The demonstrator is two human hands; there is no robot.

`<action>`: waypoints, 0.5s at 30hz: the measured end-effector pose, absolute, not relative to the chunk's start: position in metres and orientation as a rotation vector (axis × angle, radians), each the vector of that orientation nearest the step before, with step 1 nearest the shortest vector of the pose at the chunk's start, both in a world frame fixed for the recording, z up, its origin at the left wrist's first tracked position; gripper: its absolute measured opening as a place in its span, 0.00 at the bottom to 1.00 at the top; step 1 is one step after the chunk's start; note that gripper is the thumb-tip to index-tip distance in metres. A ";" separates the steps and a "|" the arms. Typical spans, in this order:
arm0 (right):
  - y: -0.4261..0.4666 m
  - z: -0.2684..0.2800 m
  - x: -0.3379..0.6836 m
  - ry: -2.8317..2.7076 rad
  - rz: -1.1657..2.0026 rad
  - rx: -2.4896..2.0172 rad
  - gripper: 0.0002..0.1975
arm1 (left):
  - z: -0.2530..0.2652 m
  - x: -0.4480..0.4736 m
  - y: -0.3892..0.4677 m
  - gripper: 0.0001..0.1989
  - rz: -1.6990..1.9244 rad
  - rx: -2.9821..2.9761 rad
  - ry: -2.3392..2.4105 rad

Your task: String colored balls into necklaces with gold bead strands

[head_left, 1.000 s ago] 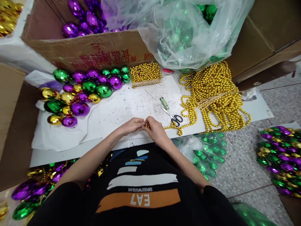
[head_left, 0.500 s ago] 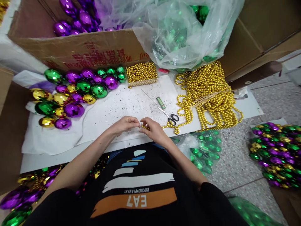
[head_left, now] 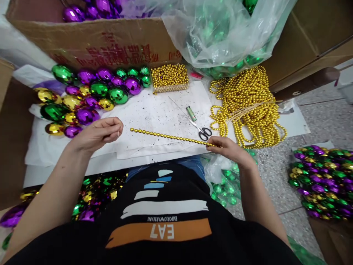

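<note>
A strand of gold beads [head_left: 168, 136] stretches nearly straight above the white-covered table. My right hand [head_left: 227, 149] pinches its right end between thumb and fingers. At the left, beyond the strand's free-looking end, my left hand [head_left: 106, 132] is closed in a pinch on a thin pale thread [head_left: 118, 134]; a short gap separates the last bead from the fingers, and the thread across it is hard to see. Black-handled scissors [head_left: 202, 131] lie just behind my right hand, with a green lighter [head_left: 191, 113] near their blades.
Large purple, green and gold beads [head_left: 88, 116] lie at the left. A clear box of small gold beads [head_left: 170, 88] stands at the back, below a cardboard box [head_left: 124, 40]. Heaped gold bead chains [head_left: 248, 106] cover the right side. A red object [head_left: 196, 75] lies behind.
My hands have moved apart, left hand leftward and right hand rightward. The gold bead strand is now drawn out straight between them. The view has shifted slightly.
</note>
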State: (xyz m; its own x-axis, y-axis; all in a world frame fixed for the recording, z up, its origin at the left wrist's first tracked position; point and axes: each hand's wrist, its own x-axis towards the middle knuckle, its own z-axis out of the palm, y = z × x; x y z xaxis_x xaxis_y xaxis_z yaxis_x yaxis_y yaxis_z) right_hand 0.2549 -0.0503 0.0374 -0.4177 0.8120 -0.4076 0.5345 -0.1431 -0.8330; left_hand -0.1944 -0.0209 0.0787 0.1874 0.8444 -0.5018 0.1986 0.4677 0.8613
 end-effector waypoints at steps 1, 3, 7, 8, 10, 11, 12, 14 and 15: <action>-0.054 0.040 0.260 -1.819 1.604 -1.522 0.13 | 0.076 -0.201 -0.026 0.18 0.571 1.045 1.354; -0.062 0.041 0.268 -1.757 1.608 -1.540 0.15 | 0.069 -0.214 -0.036 0.16 0.518 1.092 1.388; -0.075 0.034 0.276 -1.826 1.504 -1.651 0.17 | 0.051 -0.226 -0.058 0.12 0.428 1.273 1.465; -0.078 0.032 0.277 -1.870 1.475 -1.678 0.17 | 0.046 -0.225 -0.063 0.12 0.410 1.323 1.488; -0.082 0.028 0.277 -1.971 1.414 -1.738 0.15 | 0.037 -0.222 -0.072 0.12 0.362 1.389 1.534; -0.083 0.027 0.277 -2.022 1.374 -1.778 0.13 | 0.033 -0.220 -0.075 0.13 0.324 1.406 1.556; -0.084 0.025 0.277 -2.066 1.329 -1.818 0.12 | 0.029 -0.218 -0.078 0.14 0.291 1.419 1.580; -0.086 0.022 0.276 -2.128 1.258 -1.874 0.10 | 0.021 -0.218 -0.081 0.17 0.258 1.446 1.622; -0.086 0.020 0.276 -2.143 1.237 -1.885 0.10 | 0.018 -0.219 -0.081 0.18 0.258 1.464 1.642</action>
